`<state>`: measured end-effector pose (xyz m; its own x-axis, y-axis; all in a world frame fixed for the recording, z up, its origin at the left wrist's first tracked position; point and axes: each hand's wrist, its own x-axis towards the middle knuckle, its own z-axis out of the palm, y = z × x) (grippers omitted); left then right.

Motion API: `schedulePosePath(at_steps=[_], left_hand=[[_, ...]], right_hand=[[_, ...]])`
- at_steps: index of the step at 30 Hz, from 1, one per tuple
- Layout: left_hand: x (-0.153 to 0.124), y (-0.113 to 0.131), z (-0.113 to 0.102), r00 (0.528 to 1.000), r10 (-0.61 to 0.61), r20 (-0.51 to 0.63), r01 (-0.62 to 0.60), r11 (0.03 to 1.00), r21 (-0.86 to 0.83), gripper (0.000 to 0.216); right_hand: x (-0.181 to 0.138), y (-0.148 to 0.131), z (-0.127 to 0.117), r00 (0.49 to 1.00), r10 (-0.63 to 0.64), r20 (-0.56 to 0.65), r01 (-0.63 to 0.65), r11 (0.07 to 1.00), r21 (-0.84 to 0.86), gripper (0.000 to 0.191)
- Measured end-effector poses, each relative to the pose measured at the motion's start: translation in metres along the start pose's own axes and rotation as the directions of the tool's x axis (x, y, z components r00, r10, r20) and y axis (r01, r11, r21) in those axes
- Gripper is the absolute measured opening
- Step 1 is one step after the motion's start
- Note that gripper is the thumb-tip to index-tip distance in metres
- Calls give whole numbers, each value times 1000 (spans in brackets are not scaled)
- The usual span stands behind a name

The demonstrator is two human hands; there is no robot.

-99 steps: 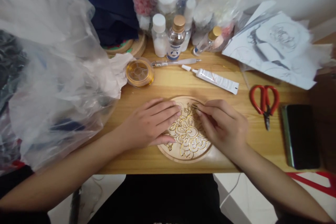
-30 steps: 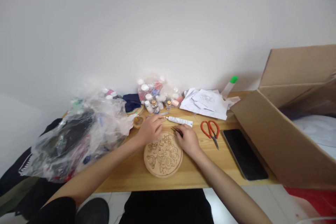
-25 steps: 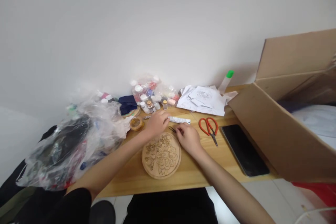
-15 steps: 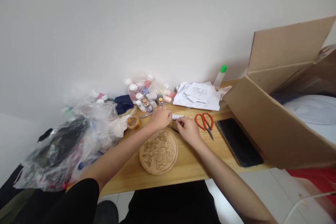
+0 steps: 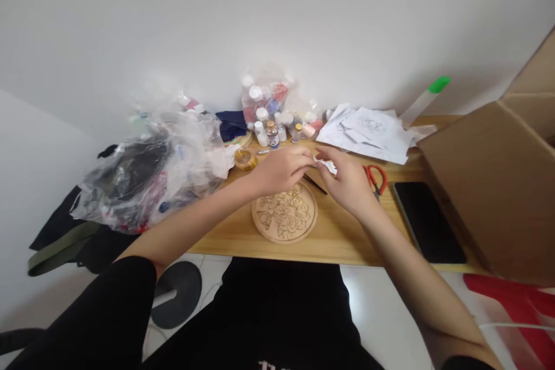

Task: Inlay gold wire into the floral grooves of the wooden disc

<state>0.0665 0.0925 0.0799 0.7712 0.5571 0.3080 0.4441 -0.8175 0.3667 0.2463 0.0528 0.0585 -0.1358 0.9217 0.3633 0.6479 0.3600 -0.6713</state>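
My left hand [image 5: 286, 170] and my right hand [image 5: 347, 180] meet above the table, both closed at the fingertips around a small white tube with print on it [image 5: 327, 166]. Its left end disappears behind the left fingers, which pinch there; the right thumb and fingers wrap the rest. Below them lies a round wooden disc [image 5: 285, 214] with a flower pattern in raised outlines and some gold on it. Just under the hands, dark slim tweezers [image 5: 315, 184] rest on the wood, partly covered by the left hand.
Red-handled pliers [image 5: 376, 180] and a black phone [image 5: 427, 219] lie right, beside a cardboard box [image 5: 489, 185]. Behind are small bottles [image 5: 273, 134], papers [image 5: 368, 130] and a green-capped bottle [image 5: 427, 101]. Left are a gold wire spool [image 5: 245, 159] and plastic bags [image 5: 173, 156].
The camera view has shifted, so the table things appear further right and higher. Both hands have lifted the tube nearer and drawn together; the right hand now hides part of the pliers.
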Motion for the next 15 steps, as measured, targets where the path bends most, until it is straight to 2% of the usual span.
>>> schedulePosePath(at_steps=[3, 7, 11, 15], left_hand=[[-13, -9, -2, 1000, -1, -18, 1, 1000, -6, 25], [-30, -24, -1, 1000, -3, -31, 3, 1000, 10, 24], [-52, -35, 6, 998, -38, -41, 40, 997, 68, 22], [-75, -40, 16, 999, -29, 32, 24, 991, 129, 18]], right_hand=[[12, -1, 8, 992, 1, 126, -11, 996, 84, 25], [21, 8, 22, 976, 20, 217, -63, 979, 192, 23], [19, 31, 34, 971, 126, 205, -182, 941, 285, 22], [15, 48, 38, 965, 217, 148, -256, 904, 342, 26]])
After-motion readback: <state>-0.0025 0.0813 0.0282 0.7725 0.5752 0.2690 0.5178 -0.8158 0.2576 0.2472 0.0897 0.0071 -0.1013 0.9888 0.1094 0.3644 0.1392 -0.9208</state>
